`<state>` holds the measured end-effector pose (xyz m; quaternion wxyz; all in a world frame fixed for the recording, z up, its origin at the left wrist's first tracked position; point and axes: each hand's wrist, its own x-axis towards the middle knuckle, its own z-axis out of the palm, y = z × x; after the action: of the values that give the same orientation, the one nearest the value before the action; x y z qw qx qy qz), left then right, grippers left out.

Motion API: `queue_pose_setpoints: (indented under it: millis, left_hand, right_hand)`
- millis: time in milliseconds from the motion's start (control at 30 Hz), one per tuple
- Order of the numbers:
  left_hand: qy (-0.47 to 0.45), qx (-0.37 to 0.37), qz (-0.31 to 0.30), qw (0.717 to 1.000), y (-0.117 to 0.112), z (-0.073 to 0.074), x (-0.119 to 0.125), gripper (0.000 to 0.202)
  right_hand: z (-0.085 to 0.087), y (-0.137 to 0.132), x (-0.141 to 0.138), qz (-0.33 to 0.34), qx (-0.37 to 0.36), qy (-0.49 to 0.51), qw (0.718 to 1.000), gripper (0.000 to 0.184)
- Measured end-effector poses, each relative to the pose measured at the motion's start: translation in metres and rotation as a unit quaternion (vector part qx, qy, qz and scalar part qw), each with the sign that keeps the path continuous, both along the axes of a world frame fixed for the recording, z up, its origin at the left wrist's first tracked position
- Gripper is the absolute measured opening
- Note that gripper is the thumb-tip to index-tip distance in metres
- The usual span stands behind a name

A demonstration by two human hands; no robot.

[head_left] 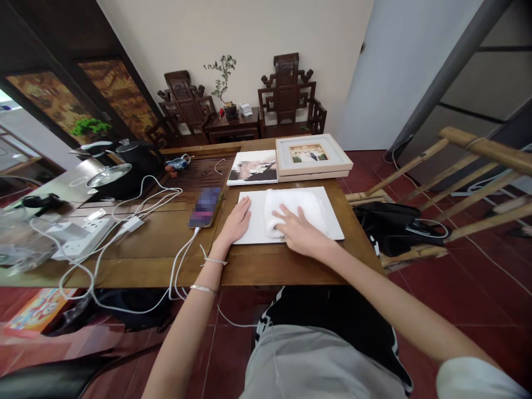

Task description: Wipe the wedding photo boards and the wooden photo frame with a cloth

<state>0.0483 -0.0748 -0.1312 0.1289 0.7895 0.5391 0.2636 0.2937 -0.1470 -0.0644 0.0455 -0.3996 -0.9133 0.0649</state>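
A flat white board (255, 230) lies near the front edge of the wooden table. My left hand (238, 220) rests on the board's left edge with its fingers stretched out, holding nothing. On the board sits a thick, fluffy white cloth (307, 205), folded into a pad. My right hand (298, 230) lies on top of the cloth, pressing on it with fingers spread. Whatever is under the cloth is hidden. Just behind the board are a photo print (253, 168) and a pale wooden frame (347, 164) with a small picture inside.
Left of my left hand lies a phone (206, 206) plugged into a white cable (178, 260). A white power strip (85, 238), a lidded black pot (112, 180) and a dark kettle (135, 158) stand farther left. To the right is a bamboo chair (415, 185) holding a black bag (386, 221).
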Motion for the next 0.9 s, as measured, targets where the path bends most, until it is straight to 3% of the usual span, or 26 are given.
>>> queue_pose_setpoints:
  millis: [133, 267, 367, 567, 667, 767, 900]
  left_hand:
    - [-0.007, 0.009, -0.005, 1.000, 0.001, -0.003, -0.002, 0.053]
    - [-0.002, 0.011, -0.009, 1.000, 0.002, -0.006, -0.003, 0.053]
    - [0.003, 0.010, -0.011, 1.000, 0.002, -0.005, -0.002, 0.053]
    - [0.007, -0.002, -0.004, 1.000, 0.000, -0.002, 0.000, 0.053]
    - [0.012, -0.007, -0.005, 1.000, 0.000, 0.000, 0.000, 0.053]
    - [0.015, -0.007, -0.004, 1.000, 0.001, 0.000, 0.000, 0.053]
    - [0.015, -0.004, -0.006, 1.000, 0.001, -0.001, 0.000, 0.053]
  right_hand:
    - [0.001, -0.053, 0.000, 0.015, -0.013, 0.007, 1.000, 0.051]
    - [0.004, -0.071, 0.004, 0.034, -0.044, 0.030, 0.998, 0.050]
    - [0.008, -0.055, 0.005, 0.026, -0.063, 0.051, 0.996, 0.055]
    - [0.007, 0.026, -0.009, -0.011, -0.025, 0.043, 0.999, 0.056]
    - [0.003, 0.053, -0.019, -0.031, -0.008, 0.033, 0.999, 0.058]
    - [-0.002, 0.056, -0.024, -0.037, 0.005, 0.015, 0.999, 0.060]
    - [-0.005, 0.034, -0.023, -0.029, 0.019, -0.010, 0.999, 0.055]
